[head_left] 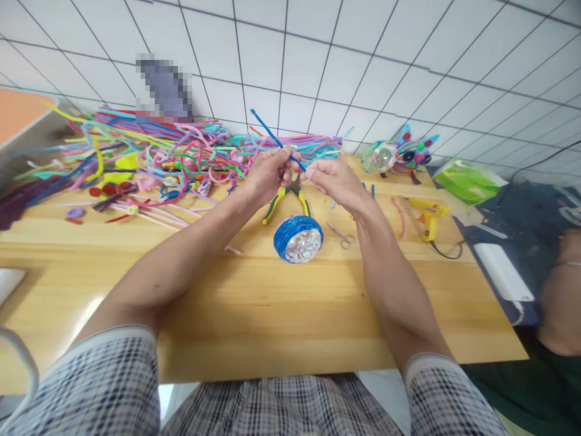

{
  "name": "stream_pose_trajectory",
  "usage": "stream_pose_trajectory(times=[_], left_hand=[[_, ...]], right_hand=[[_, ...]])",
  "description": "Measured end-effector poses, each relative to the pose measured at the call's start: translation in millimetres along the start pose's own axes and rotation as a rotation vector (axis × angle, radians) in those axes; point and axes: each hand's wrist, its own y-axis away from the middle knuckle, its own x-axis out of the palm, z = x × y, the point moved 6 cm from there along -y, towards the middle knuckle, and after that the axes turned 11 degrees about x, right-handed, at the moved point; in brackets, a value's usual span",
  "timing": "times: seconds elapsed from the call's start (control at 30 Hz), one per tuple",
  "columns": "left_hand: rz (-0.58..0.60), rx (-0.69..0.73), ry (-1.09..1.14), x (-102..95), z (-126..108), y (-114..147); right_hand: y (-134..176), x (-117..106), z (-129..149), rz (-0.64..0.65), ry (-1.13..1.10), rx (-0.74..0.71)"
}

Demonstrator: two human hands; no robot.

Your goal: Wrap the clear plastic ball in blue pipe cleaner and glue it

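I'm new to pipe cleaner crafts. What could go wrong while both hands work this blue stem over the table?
The blue pipe cleaner, pinched between left hand and right hand, has a free end angled upward that might poke. The blue-wrapped ball below sits loose and could roll. Pliers and scissors lie near the forearms.

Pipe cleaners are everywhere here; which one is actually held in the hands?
The blue fuzzy pipe cleaner, pinched between the left hand and right hand above the wooden table; the others lie heaped behind.

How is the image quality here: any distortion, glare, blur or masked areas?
Head view: wide-angle bending curves the floor tiles and table edges; window glare whitens the table's left part; a pixelated patch masks something behind the pipe cleaners; hands are sharp, the far-right edge smeared.
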Motion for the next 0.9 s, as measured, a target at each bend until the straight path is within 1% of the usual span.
stream_pose_trajectory(times=[0.1,0.23,0.37,0.53,0.63,0.7,0.77,0.83,0.9], left_hand=[[-0.007,0.011,0.057,1.2,0.8,0.6],[0.006,-0.012,0.116,3.0,3.5,2.5],[-0.032,-0.003,0.139,1.3,4.1,2.2],[-0.054,0.037,0.105,-1.1,-0.1,1.3],[-0.048,0.065,0.098,-1.3,-1.9,2.2],[-0.031,0.082,0.078,-0.4,-1.3,3.2],[0.016,0.084,0.061,2.4,1.4,3.9],[0.079,0.067,0.039,5.5,5.8,4.2],[0.116,0.054,0.009,5.9,9.8,3.4]], right_hand=[[1.9,1.0,1.4,0.035,-0.05,0.004],[2.1,3.7,1.3,0.077,-0.115,0.027],[0.0,7.6,-0.9,0.088,-0.161,0.054],[2.5,7.4,0.0,0.119,-0.153,0.106],[4.7,2.6,2.1,0.08,-0.115,0.125],[4.6,-0.4,1.9,0.045,-0.117,0.136],[3.4,-2.2,-0.1,0.037,-0.148,0.158],[2.1,-3.2,-2.7,0.064,-0.187,0.186],[1.8,-3.6,-4.0,0.121,-0.205,0.202]])
